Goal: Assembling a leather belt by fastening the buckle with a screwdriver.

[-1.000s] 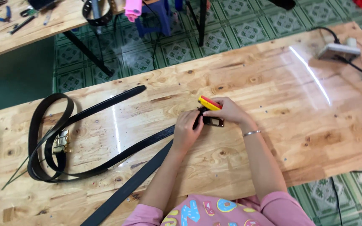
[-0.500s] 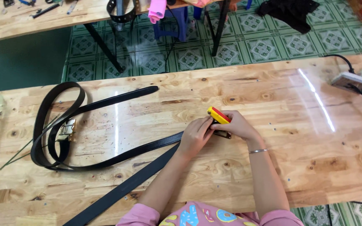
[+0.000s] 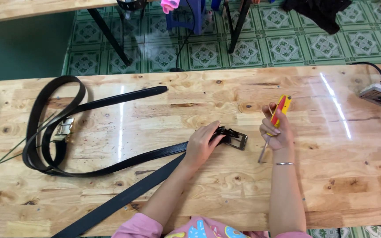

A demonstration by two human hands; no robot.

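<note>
Left hand [image 3: 201, 144] presses flat on the black belt [image 3: 155, 155] right where the strap meets the metal buckle [image 3: 237, 139]; fingers [image 3: 212, 134] lie over the strap end, pinning it to the worktop [image 3: 190, 101]. That grip is a closed press on the belt, not a lift.

Right hand [image 3: 276, 130] is raised just right of the buckle, closed around a screwdriver [image 3: 273, 125] with a yellow-and-red handle. The handle points up and far, the thin metal shaft runs down and near, and its tip hangs close to the worktop, slightly right and nearer than the buckle. Tip and buckle are apart, not touching.

Key relation: the buckle lies just left of the screwdriver tip, between the two hands. The belt's long axis runs from the buckle leftward and slightly near, then loops at far left. The left hand is on the belt; the right hand is the nearer one to the buckle's open frame end.

A second black strap [image 3: 120, 200] runs diagonally from under the left forearm down to the near-left edge. At far left the belt coils around a second, brass-toned buckle [image 3: 63, 129]. A power strip [image 3: 380, 93] with a cable sits at the far-right edge. A bracelet [image 3: 284, 163] is on the right wrist. Green patterned floor tiles [image 3: 287, 39] lie beyond the worktop.
</note>
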